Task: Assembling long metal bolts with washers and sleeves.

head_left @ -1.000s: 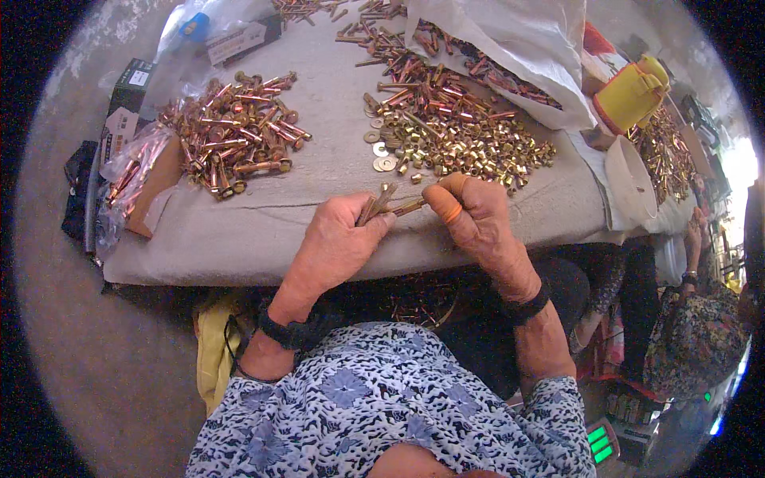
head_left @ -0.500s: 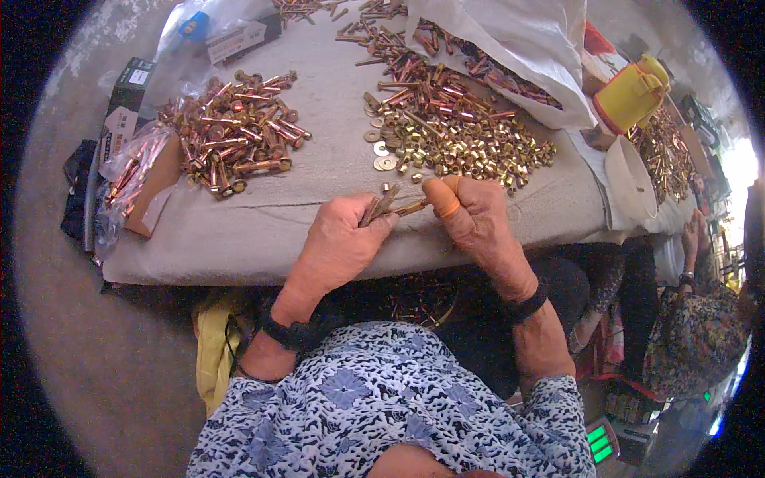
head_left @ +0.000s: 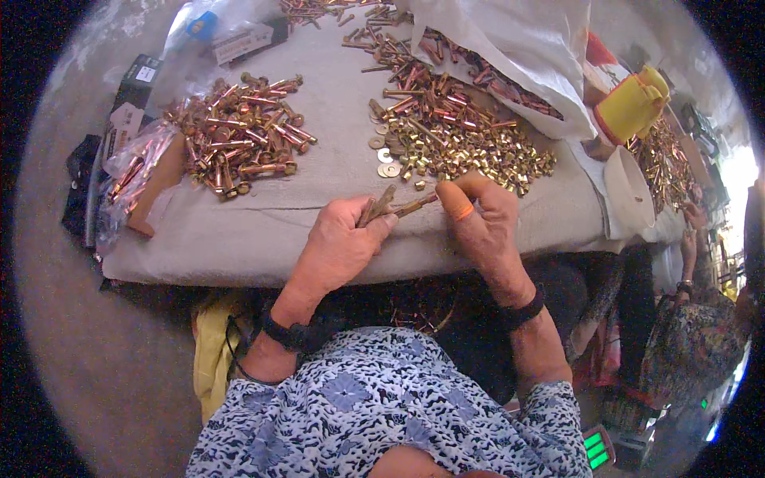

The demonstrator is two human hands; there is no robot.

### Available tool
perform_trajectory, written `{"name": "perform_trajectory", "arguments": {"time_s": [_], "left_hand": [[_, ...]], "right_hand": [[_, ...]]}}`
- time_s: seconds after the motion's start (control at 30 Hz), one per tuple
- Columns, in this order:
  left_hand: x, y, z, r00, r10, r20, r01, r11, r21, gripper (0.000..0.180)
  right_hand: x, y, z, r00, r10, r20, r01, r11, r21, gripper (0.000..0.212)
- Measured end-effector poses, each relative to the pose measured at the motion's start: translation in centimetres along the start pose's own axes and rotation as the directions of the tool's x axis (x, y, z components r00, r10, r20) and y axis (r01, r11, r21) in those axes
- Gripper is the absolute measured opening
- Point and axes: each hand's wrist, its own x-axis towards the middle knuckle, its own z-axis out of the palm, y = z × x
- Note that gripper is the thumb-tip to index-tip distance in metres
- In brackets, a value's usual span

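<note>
My left hand [head_left: 341, 240] is closed around several brass-coloured bolts [head_left: 376, 209], whose ends stick out past the thumb and fingers. One long bolt [head_left: 417, 205] reaches from these fingers across to my right hand [head_left: 484, 221]. The right thumb, wearing an orange finger cover [head_left: 454, 201], and the curled fingers pinch at its far end; the tip is hidden there. Just beyond both hands lie a heap of small golden sleeves or nuts [head_left: 470, 151] and a few flat washers [head_left: 389, 169].
A heap of assembled bolts [head_left: 247, 135] lies left on the cloth-covered table [head_left: 319, 88], beside an open cardboard box [head_left: 155, 187]. A white sack [head_left: 518, 48] of bolts stands far right, near a yellow container [head_left: 633, 103] and a white bowl [head_left: 628, 187]. Another person's arm [head_left: 688, 251] is at right.
My right hand has shifted slightly right, away from the left, and more of the long bolt shows between them. The left hand keeps its hold on the bolts. The view has shifted slightly.
</note>
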Motion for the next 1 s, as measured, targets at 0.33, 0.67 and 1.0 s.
{"name": "perform_trajectory", "arguments": {"time_s": [0.33,0.67,1.0], "left_hand": [[0.1,-0.6,-0.1,0.998,0.046,0.031,-0.046,0.999,0.0,0.014],[0.0,-0.3,-0.1,0.998,0.037,0.046,-0.036,0.999,-0.025,0.014],[0.1,-0.6,-0.3,0.996,0.08,0.036,-0.082,0.995,0.052,0.02]], "right_hand": [[-0.3,1.5,-0.4,0.995,-0.097,0.009,0.097,0.995,0.008,0.012],[-0.2,1.5,-0.5,0.98,-0.134,0.145,0.14,0.989,-0.036,0.015],[-0.3,0.4,1.0,0.959,-0.281,-0.049,0.284,0.953,0.104,0.014]]}}
